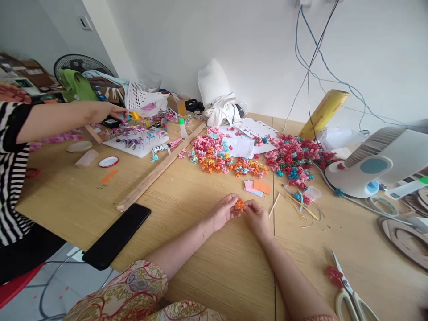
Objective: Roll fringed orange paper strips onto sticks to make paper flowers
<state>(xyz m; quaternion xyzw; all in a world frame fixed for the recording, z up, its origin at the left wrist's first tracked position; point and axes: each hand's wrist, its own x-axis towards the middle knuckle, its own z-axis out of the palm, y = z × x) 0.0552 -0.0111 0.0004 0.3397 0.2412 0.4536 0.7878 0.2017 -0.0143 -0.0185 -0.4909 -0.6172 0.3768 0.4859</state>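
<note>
Between my two hands, above the table, is a small orange paper flower [239,204]. My left hand [225,211] pinches it from the left with thumb and fingers. My right hand [257,217] is closed at the flower's right edge, its fingertips pressed together on it. Just beyond my hands lie pink, blue and orange paper pieces [261,187]. Farther back spreads a pile of orange, pink and blue paper flowers [214,165]. A thin wooden stick [274,205] rests to the right of my right hand.
A wooden bar [160,170] runs across the table, with a black phone [117,236] at its near end. Scissors [347,285] lie at the lower right. A white fan [371,160] stands at right. On the left, a co-worker's arm [67,118] reaches over a white foam board [143,149].
</note>
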